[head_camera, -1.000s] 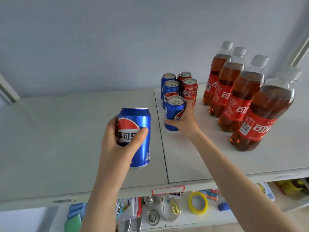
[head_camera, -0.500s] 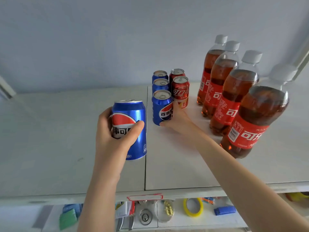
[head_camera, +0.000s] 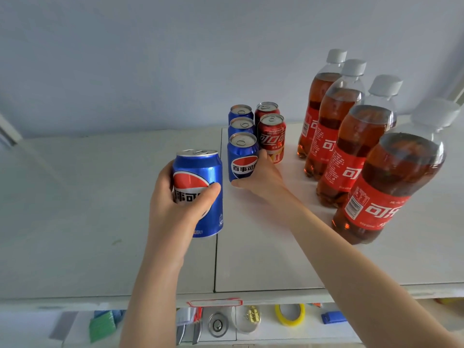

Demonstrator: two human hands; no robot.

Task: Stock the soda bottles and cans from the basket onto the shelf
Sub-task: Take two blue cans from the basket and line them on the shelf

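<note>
Blue cans (head_camera: pixel 241 124): four; red cans (head_camera: pixel 272 136): two; bottles (head_camera: pixel 351 151): four, right of the hands. Left hand (head_camera: pixel 173 207) grips one blue can (head_camera: pixel 200 172), right hand (head_camera: pixel 262 178) the front can (head_camera: pixel 241 156).

left hand (head_camera: pixel 175 212) grips a blue can (head_camera: pixel 200 172); right hand (head_camera: pixel 262 179) seemingly clasps another can (head_camera: pixel 242 156).

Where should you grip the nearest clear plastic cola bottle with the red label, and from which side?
I would wrap the round, red-labelled middle of the nearest clear plastic cola bottle, coming from the front. It stands upright at the head of its row, so the near side is free, while the next bottle stands close behind it.
</note>
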